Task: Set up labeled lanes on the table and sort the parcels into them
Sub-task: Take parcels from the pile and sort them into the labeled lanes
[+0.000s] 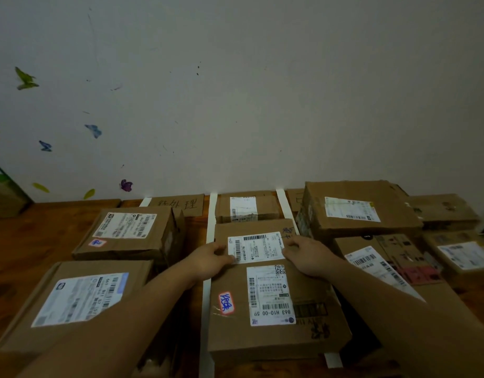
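Between the two white tape strips (pixel 211 236), your left hand (pixel 208 259) and right hand (pixel 307 255) grip opposite edges of the middle box (pixel 251 236), which touches the box (pixel 273 309) nearer you. More boxes fill the side lanes on the wooden table (pixel 31 241).

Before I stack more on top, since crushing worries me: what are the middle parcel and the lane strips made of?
The middle parcel under both hands looks like matte brown corrugated cardboard, creased at the edges, with a glossy paper label. The lane strips look like white paper tape, though that's uncertain.
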